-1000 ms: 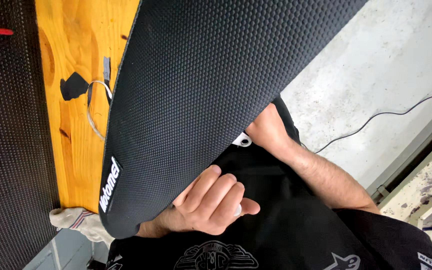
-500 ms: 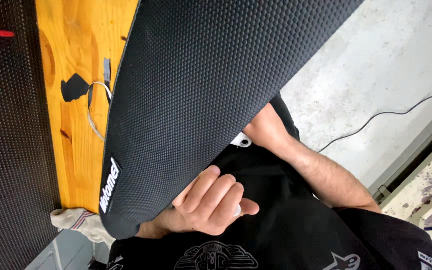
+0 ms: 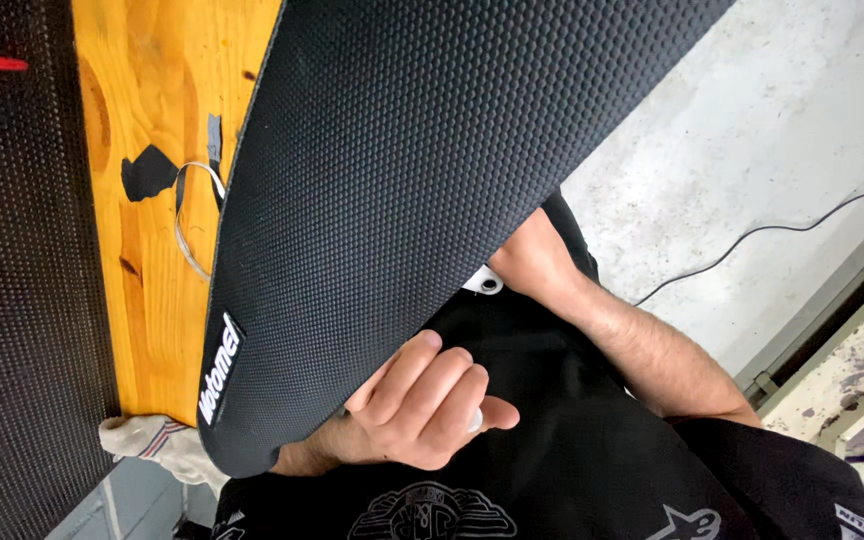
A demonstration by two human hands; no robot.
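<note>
A large black seat (image 3: 402, 180) with a dimpled cover and a small white label near its narrow end fills the middle of the view, held up in front of my chest. My left hand (image 3: 417, 410) grips its lower edge near the narrow end, with the fingers curled against the underside. My right hand (image 3: 532, 262) holds the seat from beneath further along and is mostly hidden by it. A small white part (image 3: 487, 283) shows at the seat's edge beside that hand.
Behind the seat lies an orange wooden benchtop (image 3: 142, 280) with a black tape scrap (image 3: 147, 173) and a wire loop (image 3: 187, 220). A black dimpled mat (image 3: 22, 300) lies on the left, with a grey rag (image 3: 157, 445) below. A black cable (image 3: 752, 240) crosses the concrete floor.
</note>
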